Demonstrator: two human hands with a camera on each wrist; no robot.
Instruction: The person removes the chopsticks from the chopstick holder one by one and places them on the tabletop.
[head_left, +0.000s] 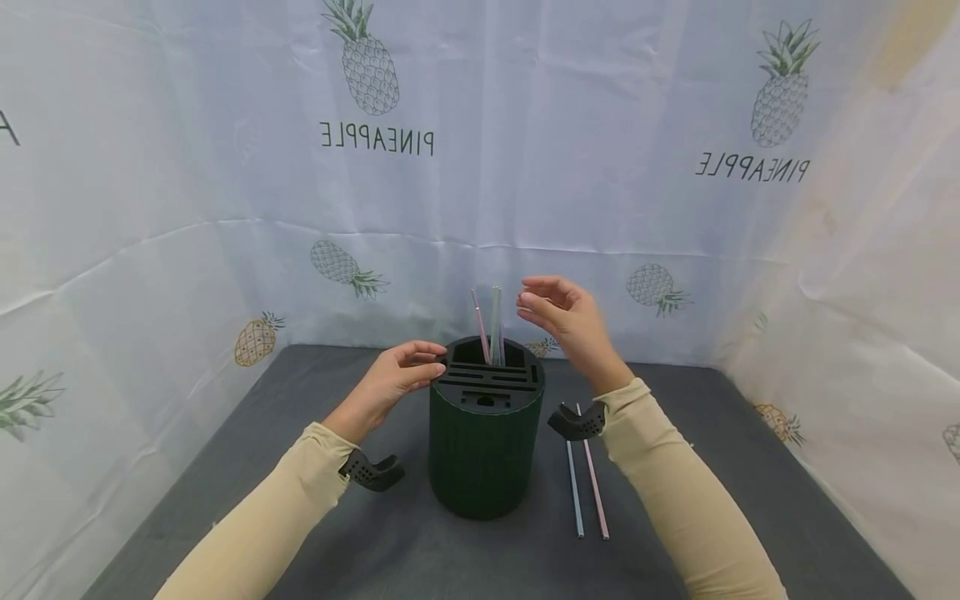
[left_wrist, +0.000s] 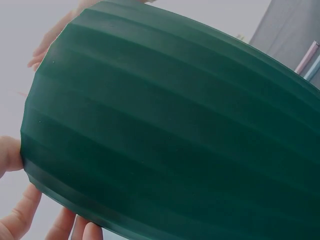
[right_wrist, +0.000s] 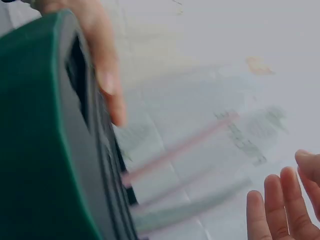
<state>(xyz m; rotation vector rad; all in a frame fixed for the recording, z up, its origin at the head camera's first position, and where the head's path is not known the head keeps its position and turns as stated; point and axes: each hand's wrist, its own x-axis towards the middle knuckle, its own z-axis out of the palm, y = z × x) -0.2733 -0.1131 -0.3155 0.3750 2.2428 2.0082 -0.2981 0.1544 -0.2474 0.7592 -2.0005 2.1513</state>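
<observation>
A dark green ribbed utensil holder (head_left: 483, 458) with a black slotted top stands upright on the table. Pink chopsticks (head_left: 480, 321) and pale green chopsticks (head_left: 496, 317) stick up from its open rear compartment; their lower ends are hidden inside. My left hand (head_left: 386, 387) rests on the holder's left rim, with fingertips touching its side in the left wrist view. To the right of the upright chopsticks, my right hand (head_left: 566, 321) hovers above the holder, fingers loosely bent and apart from them, holding nothing. In the right wrist view the chopsticks are blurred.
A blue chopstick (head_left: 575, 492) and a pink chopstick (head_left: 597, 492) lie side by side on the dark grey table (head_left: 360, 550), right of the holder. White curtains (head_left: 525, 167) with pineapple prints enclose the back and sides. Each wrist wears a black camera mount (head_left: 372, 471).
</observation>
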